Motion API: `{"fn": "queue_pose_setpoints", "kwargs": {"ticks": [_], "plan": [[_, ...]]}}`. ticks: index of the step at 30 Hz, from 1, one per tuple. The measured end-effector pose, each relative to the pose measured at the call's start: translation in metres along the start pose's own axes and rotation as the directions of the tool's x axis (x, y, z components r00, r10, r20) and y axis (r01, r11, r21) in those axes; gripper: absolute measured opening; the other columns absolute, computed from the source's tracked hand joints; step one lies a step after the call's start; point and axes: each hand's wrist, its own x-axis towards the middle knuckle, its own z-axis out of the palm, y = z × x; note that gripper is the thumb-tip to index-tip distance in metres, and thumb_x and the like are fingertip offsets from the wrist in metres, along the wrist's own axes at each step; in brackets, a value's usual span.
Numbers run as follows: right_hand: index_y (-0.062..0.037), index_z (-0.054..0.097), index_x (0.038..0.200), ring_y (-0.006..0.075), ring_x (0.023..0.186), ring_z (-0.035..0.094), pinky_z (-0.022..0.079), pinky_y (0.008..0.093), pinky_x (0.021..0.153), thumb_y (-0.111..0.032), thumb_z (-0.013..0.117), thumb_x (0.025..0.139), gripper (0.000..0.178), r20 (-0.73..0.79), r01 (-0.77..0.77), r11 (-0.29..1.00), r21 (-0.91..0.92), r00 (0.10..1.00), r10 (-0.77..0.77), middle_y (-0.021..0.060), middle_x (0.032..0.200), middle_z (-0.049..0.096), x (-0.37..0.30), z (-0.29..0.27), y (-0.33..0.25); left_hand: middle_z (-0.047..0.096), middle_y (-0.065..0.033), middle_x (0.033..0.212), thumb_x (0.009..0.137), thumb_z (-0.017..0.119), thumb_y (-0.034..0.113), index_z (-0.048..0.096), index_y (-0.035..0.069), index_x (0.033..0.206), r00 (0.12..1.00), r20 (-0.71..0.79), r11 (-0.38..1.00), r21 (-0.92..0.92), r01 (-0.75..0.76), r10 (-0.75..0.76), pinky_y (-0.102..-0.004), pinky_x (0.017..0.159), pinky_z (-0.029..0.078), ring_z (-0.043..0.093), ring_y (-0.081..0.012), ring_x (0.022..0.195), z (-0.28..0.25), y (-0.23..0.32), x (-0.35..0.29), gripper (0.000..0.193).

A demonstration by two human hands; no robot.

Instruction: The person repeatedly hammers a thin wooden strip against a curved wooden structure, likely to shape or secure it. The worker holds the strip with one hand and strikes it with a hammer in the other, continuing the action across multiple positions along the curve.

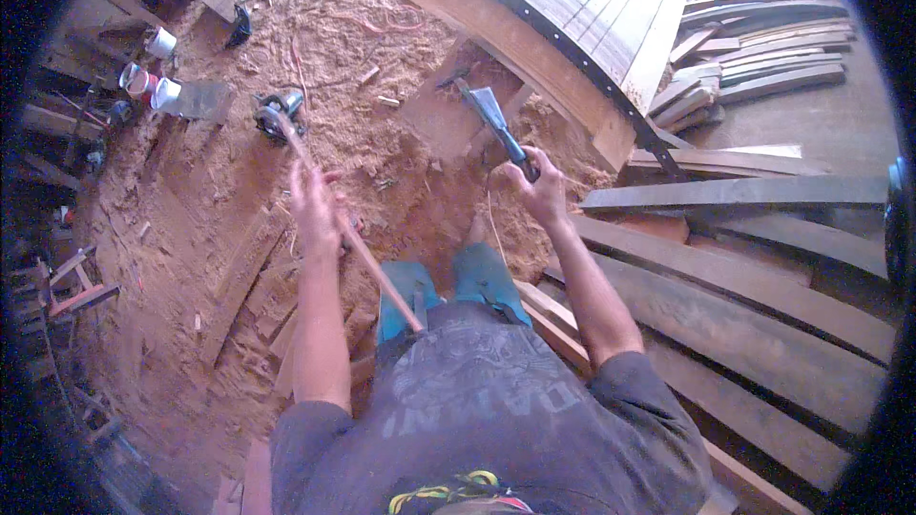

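My left hand (317, 205) is closed around a long, thin wooden strip (367, 262), slightly blurred. The strip slants from the far left down to my waist. My right hand (542, 183) grips a hand tool (492, 116) by its dark handle; its broad grey blade points up and away to the left. The blade's exact kind cannot be made out. The two hands are well apart, with the tool and strip not touching. Just past the strip's far end, a dark power tool (277, 116) lies on the sawdust.
Sawdust and wood scraps cover the ground (191, 219). At the upper right stands a large wooden panel structure (534, 19) with a dark metal edge. Long planks (725, 305) lie along my right side, and curved timbers (782, 67) are stacked beyond. Buckets (164, 93) stand far left.
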Motion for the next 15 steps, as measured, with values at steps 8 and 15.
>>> {"fn": "queue_pose_setpoints", "kwargs": {"ticks": [8,15], "plan": [[-0.0144,0.065,0.132,0.0389,0.101,0.071,0.055,0.0487,0.087,-0.041,0.073,0.091,0.05,0.064,0.129,0.98,-0.152,0.991,-0.121,0.0199,0.107,0.074,0.138,0.04,0.034,0.066,-0.0065,0.085,0.109,0.048,0.027,0.04,0.01,0.153,0.971,0.133,0.977,-0.105,-0.184,0.197,-0.0201,0.037,0.036,0.045,-0.0048,0.043,-0.055,0.075,-0.031,0.048],[-0.0079,0.059,0.137,0.0441,0.115,0.061,0.051,0.0514,0.095,-0.036,0.072,0.09,0.056,-0.017,0.398,0.863,-0.312,0.906,-0.424,0.0231,0.13,0.062,0.134,0.035,0.033,0.063,-0.0052,0.082,0.111,0.041,0.027,0.04,0.018,0.154,0.971,0.239,0.951,-0.303,0.058,0.017,-0.0199,0.035,0.036,0.042,-0.0045,0.041,-0.012,0.081,-0.123,0.043]]}}
